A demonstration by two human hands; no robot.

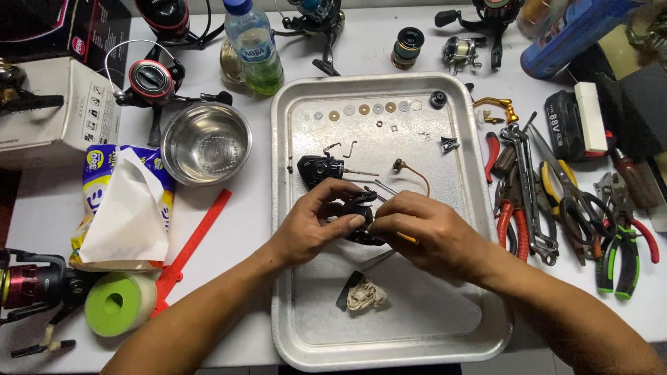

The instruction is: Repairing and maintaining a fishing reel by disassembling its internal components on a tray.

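Over a metal tray, my left hand grips a small black fishing-reel part. My right hand pinches a thin tool with a yellow handle against that part. Just beyond my hands lies a black reel body with thin wire pieces and a curved bail wire. A row of small washers lies along the tray's far edge. A crumpled, dirty tissue and a dark blade sit near the tray's front.
Pliers, wrenches and cutters lie right of the tray. A steel bowl, water bottle, tissue pack, red ruler, green tape roll and several reels are on the left and back.
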